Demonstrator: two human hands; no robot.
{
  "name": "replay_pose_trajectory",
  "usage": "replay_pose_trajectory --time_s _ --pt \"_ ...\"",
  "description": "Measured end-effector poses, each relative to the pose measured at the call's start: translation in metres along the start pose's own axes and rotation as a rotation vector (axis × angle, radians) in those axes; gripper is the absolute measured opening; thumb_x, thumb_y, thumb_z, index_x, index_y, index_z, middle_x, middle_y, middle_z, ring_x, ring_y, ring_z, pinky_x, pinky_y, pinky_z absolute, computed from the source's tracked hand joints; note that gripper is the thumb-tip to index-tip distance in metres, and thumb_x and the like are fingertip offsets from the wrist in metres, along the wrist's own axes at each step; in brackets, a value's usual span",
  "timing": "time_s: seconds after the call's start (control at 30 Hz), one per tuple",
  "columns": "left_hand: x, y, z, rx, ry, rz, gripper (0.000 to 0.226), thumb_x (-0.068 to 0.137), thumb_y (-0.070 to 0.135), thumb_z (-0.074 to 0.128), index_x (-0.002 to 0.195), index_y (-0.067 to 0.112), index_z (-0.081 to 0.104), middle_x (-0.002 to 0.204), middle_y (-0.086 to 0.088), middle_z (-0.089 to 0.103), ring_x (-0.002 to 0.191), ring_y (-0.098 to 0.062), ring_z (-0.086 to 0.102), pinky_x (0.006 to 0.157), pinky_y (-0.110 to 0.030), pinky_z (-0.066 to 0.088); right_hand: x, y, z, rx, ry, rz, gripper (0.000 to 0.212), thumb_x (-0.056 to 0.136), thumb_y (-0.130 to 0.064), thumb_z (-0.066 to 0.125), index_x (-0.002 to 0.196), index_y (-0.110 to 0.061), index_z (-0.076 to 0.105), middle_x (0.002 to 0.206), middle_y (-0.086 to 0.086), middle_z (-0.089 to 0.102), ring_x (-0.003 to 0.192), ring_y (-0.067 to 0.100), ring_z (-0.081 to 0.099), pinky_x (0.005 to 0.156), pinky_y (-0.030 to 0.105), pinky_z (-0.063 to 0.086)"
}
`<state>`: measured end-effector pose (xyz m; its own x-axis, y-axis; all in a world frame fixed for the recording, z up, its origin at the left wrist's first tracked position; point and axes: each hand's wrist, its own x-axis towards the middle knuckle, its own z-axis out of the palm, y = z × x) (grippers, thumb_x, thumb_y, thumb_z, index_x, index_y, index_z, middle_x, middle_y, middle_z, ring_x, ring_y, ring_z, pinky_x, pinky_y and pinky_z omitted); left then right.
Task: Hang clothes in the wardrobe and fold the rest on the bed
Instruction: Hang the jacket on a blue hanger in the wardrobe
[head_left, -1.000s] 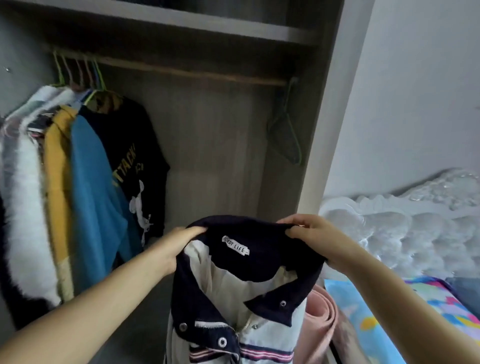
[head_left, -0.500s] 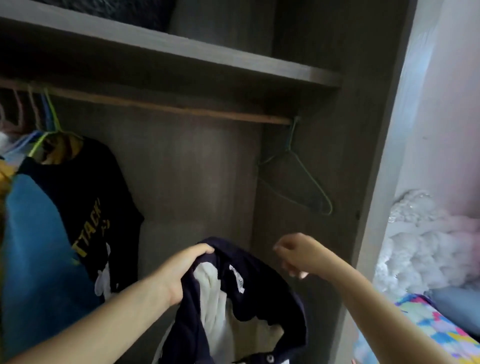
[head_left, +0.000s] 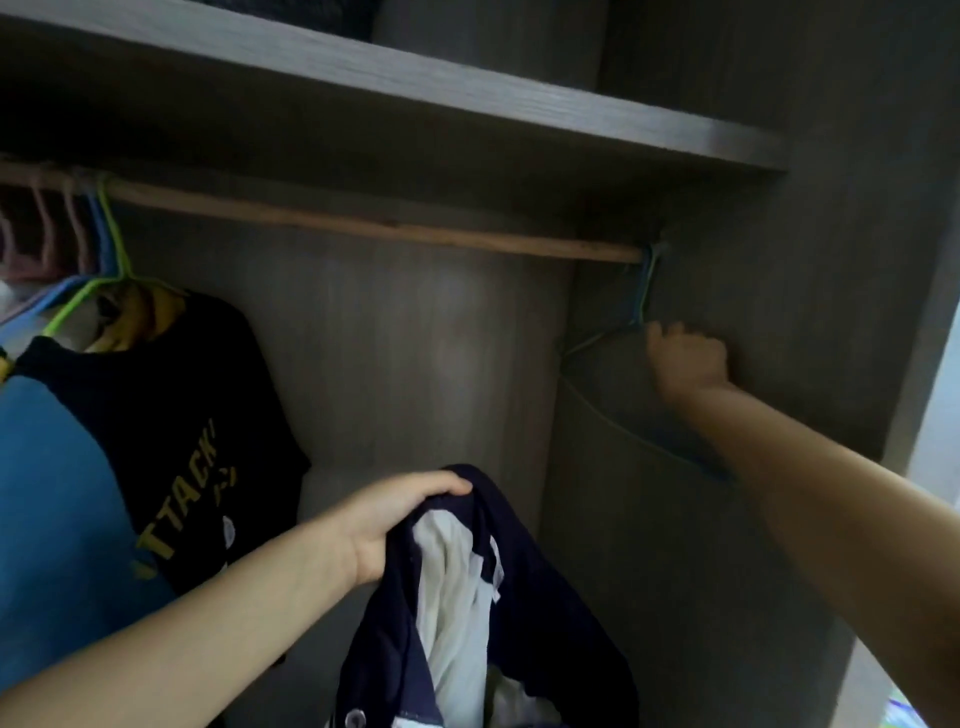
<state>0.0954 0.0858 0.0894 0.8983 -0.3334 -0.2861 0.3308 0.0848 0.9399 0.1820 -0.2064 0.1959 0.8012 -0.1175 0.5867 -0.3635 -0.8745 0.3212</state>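
My left hand (head_left: 395, 525) grips the collar of a navy and white shirt (head_left: 467, 613), which hangs down in front of the open wardrobe. My right hand (head_left: 685, 358) is raised at the far right end of the wooden rail (head_left: 363, 228), its curled fingers on the top of an empty green-blue wire hanger (head_left: 618, 415) that hangs from the rail against the wardrobe's right wall. My forearm hides the hanger's lower right corner.
At the rail's left end hang a black T-shirt with yellow lettering (head_left: 171, 447), a blue garment (head_left: 57, 519) and other clothes. A shelf (head_left: 467, 98) runs just above the rail. Between the black T-shirt and the empty hanger the rail is bare.
My right hand let go of the shirt collar and rose to the empty hanger at the right. The left hand alone keeps the shirt. My view tilted up and right.
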Motion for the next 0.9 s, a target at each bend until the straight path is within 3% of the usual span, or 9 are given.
replay_pose_trajectory --time_s 0.13,0.27,0.37,0.5,0.57,0.63,0.7,0.77,0.9 --pt "0.008 0.005 0.0 -0.018 0.053 0.031 0.014 0.076 0.018 0.072 0.076 0.004 0.072 0.079 -0.015 0.07 0.067 -0.026 0.065 0.074 -0.035 0.053 0.009 0.007 0.008 0.03 0.033 -0.037 0.032 0.097 0.0 0.035 0.128 -0.001 0.046 0.125 0.016 0.06 0.113 0.032 0.06 0.085 0.038 0.049" --pt "0.012 0.003 0.003 -0.014 0.079 0.029 0.016 0.077 0.019 0.072 0.077 0.003 0.072 0.08 -0.015 0.07 0.07 -0.027 0.065 0.08 -0.037 0.053 0.012 0.008 -0.004 0.283 0.083 -0.002 0.031 0.093 0.005 0.036 0.123 0.002 0.047 0.119 0.025 0.06 0.109 0.041 0.06 0.082 0.044 0.048" --pt "0.012 0.0 0.0 -0.004 0.097 0.033 0.017 0.075 0.02 0.073 0.08 0.004 0.072 0.081 -0.015 0.07 0.07 -0.027 0.066 0.077 -0.036 0.053 0.006 -0.006 -0.01 0.653 0.103 0.13 0.033 0.097 -0.003 0.026 0.126 -0.002 0.044 0.115 0.028 0.06 0.104 0.043 0.059 0.081 0.043 0.045" --pt "0.006 -0.008 -0.01 -0.005 0.153 0.051 0.014 0.075 0.021 0.074 0.076 0.007 0.071 0.075 -0.013 0.07 0.064 -0.025 0.066 0.074 -0.034 0.054 -0.051 -0.036 0.025 1.042 0.292 0.144 0.019 0.101 -0.018 0.036 0.111 -0.003 0.045 0.088 0.029 0.062 0.081 0.044 0.061 0.065 0.037 0.037" --pt "0.001 -0.012 -0.015 0.011 0.187 0.051 0.014 0.076 0.021 0.074 0.076 0.008 0.071 0.072 -0.012 0.071 0.059 -0.023 0.067 0.062 -0.03 0.055 -0.088 -0.052 0.044 1.349 0.237 0.16 0.017 0.099 -0.02 0.047 0.107 -0.005 0.049 0.076 0.018 0.058 0.067 0.034 0.058 0.06 0.033 0.036" --pt "-0.004 -0.016 -0.021 0.043 0.215 0.045 0.015 0.078 0.022 0.074 0.078 0.008 0.071 0.07 -0.011 0.071 0.055 -0.022 0.067 0.053 -0.027 0.055 -0.112 -0.066 0.04 1.759 0.019 0.223 0.018 0.097 -0.03 0.054 0.098 -0.012 0.054 0.063 0.005 0.049 0.046 0.017 0.047 0.047 0.027 0.036" --pt "-0.009 -0.02 -0.026 0.078 0.236 0.035 0.016 0.078 0.024 0.074 0.078 0.008 0.071 0.069 -0.01 0.071 0.053 -0.022 0.067 0.05 -0.027 0.055 -0.125 -0.072 0.022 2.031 -0.164 0.281 0.027 0.097 -0.038 0.052 0.086 -0.015 0.061 0.048 -0.005 0.032 0.033 0.006 0.027 0.036 0.015 0.022" --pt "-0.014 -0.023 -0.033 0.103 0.251 0.016 0.018 0.079 0.025 0.074 0.075 0.009 0.071 0.067 -0.01 0.071 0.051 -0.021 0.067 0.048 -0.026 0.054 -0.137 -0.072 0.0 2.175 -0.146 0.261 0.031 0.099 -0.036 0.049 0.084 -0.015 0.066 0.042 -0.01 0.02 0.031 0.003 0.017 0.036 0.01 0.015" --pt "-0.028 -0.028 -0.048 0.139 0.247 -0.032 0.021 0.077 0.029 0.076 0.076 0.008 0.071 0.07 -0.01 0.071 0.055 -0.023 0.067 0.052 -0.025 0.054 -0.166 -0.059 -0.039 2.586 -0.029 0.187 0.036 0.099 -0.04 0.044 0.09 -0.02 0.073 0.043 -0.011 0.018 0.034 0.003 0.015 0.035 0.012 0.017"
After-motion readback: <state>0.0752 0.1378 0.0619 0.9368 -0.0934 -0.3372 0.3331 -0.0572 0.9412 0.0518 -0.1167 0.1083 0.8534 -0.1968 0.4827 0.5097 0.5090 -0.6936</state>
